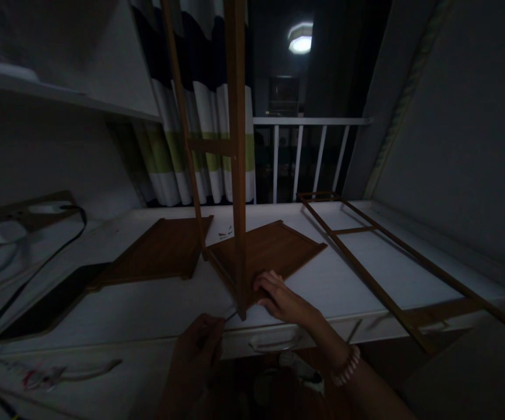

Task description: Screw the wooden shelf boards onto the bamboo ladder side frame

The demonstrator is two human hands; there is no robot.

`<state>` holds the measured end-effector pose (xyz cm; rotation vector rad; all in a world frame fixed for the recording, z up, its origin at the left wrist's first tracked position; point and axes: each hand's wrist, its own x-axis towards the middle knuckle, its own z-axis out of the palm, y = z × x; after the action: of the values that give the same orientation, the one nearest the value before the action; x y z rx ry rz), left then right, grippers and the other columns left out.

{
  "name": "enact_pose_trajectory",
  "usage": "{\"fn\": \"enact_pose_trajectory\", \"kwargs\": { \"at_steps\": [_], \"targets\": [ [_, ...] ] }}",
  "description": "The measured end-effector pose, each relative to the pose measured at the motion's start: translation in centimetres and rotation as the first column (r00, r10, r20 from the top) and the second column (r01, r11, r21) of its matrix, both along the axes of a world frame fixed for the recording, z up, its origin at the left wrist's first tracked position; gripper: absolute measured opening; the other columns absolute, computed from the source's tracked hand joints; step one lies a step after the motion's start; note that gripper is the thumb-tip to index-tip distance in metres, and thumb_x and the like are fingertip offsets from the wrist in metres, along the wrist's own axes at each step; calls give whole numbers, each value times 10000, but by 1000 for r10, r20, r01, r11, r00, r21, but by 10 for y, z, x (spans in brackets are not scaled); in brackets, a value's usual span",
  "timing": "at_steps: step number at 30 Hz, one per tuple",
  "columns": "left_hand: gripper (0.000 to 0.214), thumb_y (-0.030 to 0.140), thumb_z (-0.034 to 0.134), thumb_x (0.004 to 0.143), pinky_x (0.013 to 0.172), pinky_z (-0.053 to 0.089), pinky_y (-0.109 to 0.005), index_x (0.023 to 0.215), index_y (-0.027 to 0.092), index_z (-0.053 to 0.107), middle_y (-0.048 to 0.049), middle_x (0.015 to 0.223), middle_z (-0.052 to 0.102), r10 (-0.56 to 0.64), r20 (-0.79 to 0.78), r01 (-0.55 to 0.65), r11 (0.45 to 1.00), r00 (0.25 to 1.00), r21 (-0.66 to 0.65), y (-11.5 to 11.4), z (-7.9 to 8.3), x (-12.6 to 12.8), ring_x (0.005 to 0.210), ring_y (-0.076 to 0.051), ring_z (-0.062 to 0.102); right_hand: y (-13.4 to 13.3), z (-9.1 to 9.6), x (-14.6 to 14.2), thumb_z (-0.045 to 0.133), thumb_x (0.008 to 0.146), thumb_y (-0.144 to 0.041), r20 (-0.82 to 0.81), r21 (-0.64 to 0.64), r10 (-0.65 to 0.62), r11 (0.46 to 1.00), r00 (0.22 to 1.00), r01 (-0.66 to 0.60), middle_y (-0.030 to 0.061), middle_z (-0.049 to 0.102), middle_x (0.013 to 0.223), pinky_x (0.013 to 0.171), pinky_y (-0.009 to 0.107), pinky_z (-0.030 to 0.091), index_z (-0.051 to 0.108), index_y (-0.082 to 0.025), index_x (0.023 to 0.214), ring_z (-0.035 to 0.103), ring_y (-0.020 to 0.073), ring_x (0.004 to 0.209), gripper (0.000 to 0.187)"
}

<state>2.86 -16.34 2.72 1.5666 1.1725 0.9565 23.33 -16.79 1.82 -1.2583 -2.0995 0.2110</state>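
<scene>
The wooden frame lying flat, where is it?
In the head view, the wooden frame lies on the right side of the white tabletop, right of the wooden panel by the right hand.

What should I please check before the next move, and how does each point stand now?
1. Right hand at the near board: ok, fingers at its near edge.
2. Left hand holding the thin tool: ok, tip pointing to the foot of the upright frame.
3. Tool tip properly seated: cannot tell, too dark and small.
4. Small loose pieces in sight: ok, on the white surface beyond the board.
5. Flat frame wholly on the surface: not ok, its near end overhangs.
6. Lighting: not ok, dim.
</scene>
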Motion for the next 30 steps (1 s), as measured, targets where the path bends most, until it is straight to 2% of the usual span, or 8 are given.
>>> {"fn": "enact_pose_trajectory", "kwargs": {
  "at_steps": [3,7,12,17,20,24,27,30],
  "targets": [
    [243,404,508,656,351,326,-162,632,164,531,55,391,467,26,-129,-10,992,991,125,-3,-1,-3,347,-66,402,0,0,0,435,790,-209,4,-5,-7,1000,1000,7,61,447,983,817,351,292,413,-181,945,373,179,926,160],
    [244,393,499,669,387,393,-160,735,174,585,37,467,546,73,-181,-29,972,981,235,-7,-8,-8,392,-84,484,-1,0,-1,426,793,-203,2,-7,-10,1000,1000,10,59,449,983,832,364,284,416,-181,947,373,179,935,156],
    [282,378,500,683,425,445,-150,886,205,591,29,561,617,16,-201,47,951,979,306,-3,-24,-17,441,-95,558,-2,1,-2,424,792,-185,-15,0,-13,1000,1000,13,58,454,1005,849,370,277,418,-182,948,373,176,952,157],
    [319,364,507,687,371,438,-153,969,227,568,13,748,650,-56,-240,128,947,969,296,4,-33,-24,338,-56,499,-1,1,-2,430,788,-182,-16,-8,-19,1000,1000,19,56,450,1011,854,370,274,415,-187,950,370,173,957,163],
    [327,360,451,723,370,443,-159,1003,226,553,16,689,648,-120,-218,182,940,968,288,6,-34,-27,342,-65,507,-1,1,-1,435,787,-185,-9,-7,-9,1000,1000,9,55,453,995,849,361,276,416,-182,943,377,170,942,157],
    [308,326,421,737,440,463,-148,993,241,570,21,672,653,-181,-230,256,898,956,359,12,-33,-30,404,-65,541,-1,2,-1,432,792,-205,-9,-2,1,1000,1000,-1,65,452,995,843,359,276,416,-177,945,375,176,950,156],
    [280,325,433,733,409,439,-128,935,241,608,36,582,630,-163,-249,259,867,955,427,17,-28,-31,368,-56,513,-1,2,-2,428,793,-209,-17,-2,1,1000,1000,-1,65,452,995,849,358,272,414,-177,949,376,177,952,159],
    [246,355,462,719,490,461,-133,837,246,648,19,607,631,-135,-252,249,828,958,503,20,-19,-28,492,-81,570,-2,2,-2,426,791,-205,-18,-6,-7,1000,1000,7,61,453,992,859,360,264,414,-180,952,375,177,954,163]
  ]
}}
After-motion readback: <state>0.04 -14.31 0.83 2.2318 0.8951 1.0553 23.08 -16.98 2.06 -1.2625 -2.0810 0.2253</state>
